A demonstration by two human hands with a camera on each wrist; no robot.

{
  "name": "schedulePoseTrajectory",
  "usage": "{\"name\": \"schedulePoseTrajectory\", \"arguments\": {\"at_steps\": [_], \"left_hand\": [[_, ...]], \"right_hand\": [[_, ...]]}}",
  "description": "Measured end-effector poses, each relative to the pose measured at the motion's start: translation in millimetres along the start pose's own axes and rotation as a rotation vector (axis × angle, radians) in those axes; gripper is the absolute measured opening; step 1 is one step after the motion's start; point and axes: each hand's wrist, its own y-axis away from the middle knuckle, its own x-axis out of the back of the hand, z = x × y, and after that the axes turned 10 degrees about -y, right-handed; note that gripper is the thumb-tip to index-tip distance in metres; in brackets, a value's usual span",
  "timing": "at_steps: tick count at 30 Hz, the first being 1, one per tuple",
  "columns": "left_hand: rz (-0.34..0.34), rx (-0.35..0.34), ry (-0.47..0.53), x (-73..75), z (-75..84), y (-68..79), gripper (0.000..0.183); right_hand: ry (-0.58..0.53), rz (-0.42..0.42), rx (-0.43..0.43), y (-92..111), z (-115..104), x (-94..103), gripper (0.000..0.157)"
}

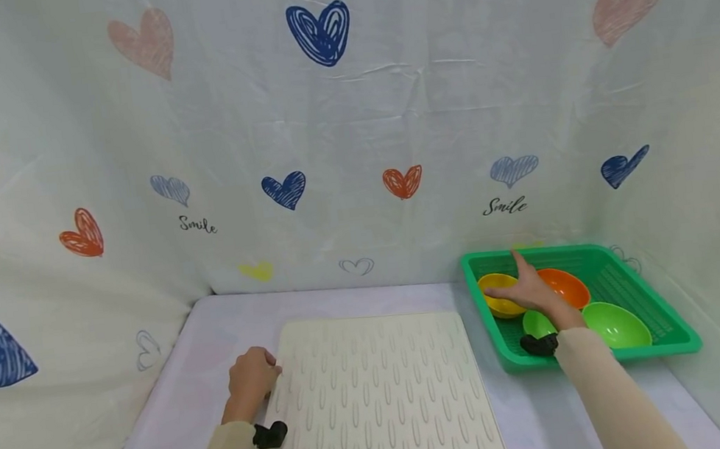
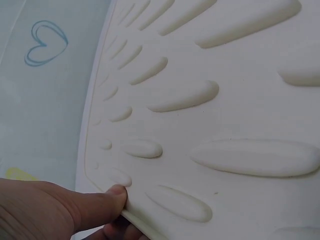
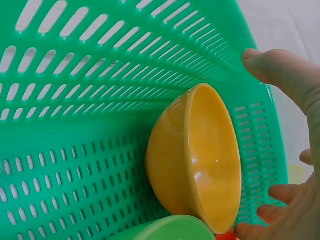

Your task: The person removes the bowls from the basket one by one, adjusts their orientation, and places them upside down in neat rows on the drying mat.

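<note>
My left hand [image 1: 251, 381] pinches the left edge of a white mat [image 1: 379, 393] with raised oblong bumps. In the left wrist view the thumb [image 2: 107, 204] lies on top of the mat [image 2: 240, 120], with fingers curled beneath its edge. On the right, my right hand [image 1: 534, 290] reaches over a green slotted basket [image 1: 615, 355], thumb and fingers spread apart. Closest to it is a yellow bowl [image 1: 504, 308]. The right wrist view shows this yellow bowl [image 3: 170, 155] tilted on its side between thumb and fingers, against the basket wall.
Also in the basket are an orange bowl [image 1: 567, 288], a small green bowl [image 1: 537, 324] and a larger light green bowl [image 1: 617, 326]. A pale cloth [image 1: 186, 392] covers the table. White sheeting [image 1: 348, 122] printed with hearts encloses the back and sides.
</note>
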Motion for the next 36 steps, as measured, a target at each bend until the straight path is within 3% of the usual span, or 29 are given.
{"name": "schedulePoseTrajectory", "arguments": {"at_steps": [10,17,28,36], "left_hand": [[0.007,-0.010,-0.004,1.4,0.8,1.0,0.015],[0.013,0.002,0.010,0.7,0.1,-1.3,0.015],[0.020,-0.010,0.029,0.5,-3.2,6.2,0.015],[0.028,-0.012,0.035,2.0,-0.7,4.0,0.016]], "right_hand": [[0.000,-0.068,-0.035,-2,4,-2.1,0.120],[0.071,-0.097,-0.042,-4,5,-4.5,0.114],[0.135,-0.096,-0.047,2,13,-11.3,0.105],[0.203,-0.026,-0.001,-1,10,-7.8,0.091]]}}
